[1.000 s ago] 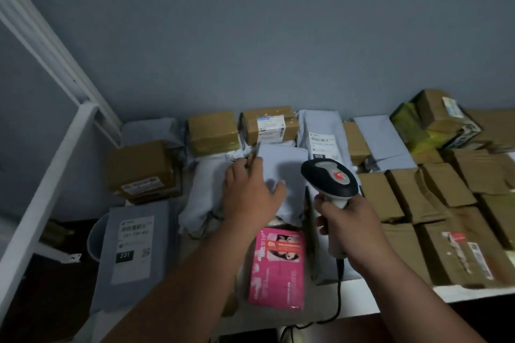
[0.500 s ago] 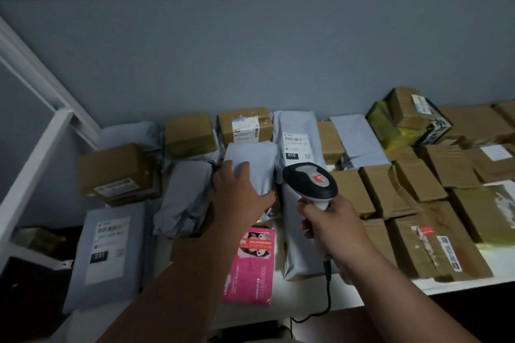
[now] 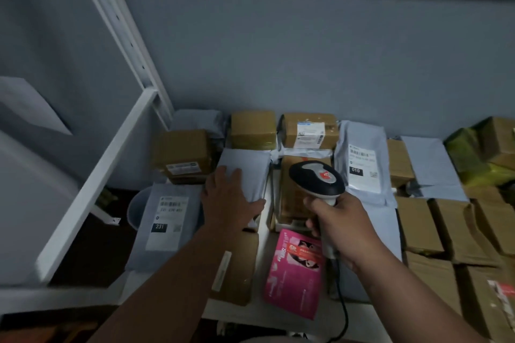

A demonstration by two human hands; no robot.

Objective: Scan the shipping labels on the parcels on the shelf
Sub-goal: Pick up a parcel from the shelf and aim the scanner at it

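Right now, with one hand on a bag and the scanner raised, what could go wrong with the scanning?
1. The grey bag under the left hand shows no label, so it may go unscanned unless turned.
2. The scanner in the right hand has several labels ahead, such as the 010 label; the wrong one might register.
3. Dim light may hamper reads.

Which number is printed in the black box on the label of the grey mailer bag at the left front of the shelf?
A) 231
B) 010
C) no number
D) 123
A: the grey mailer bag at the left front carries a label whose black box reads 231; the 010 label sits on the other grey bag, behind the scanner in the right hand.
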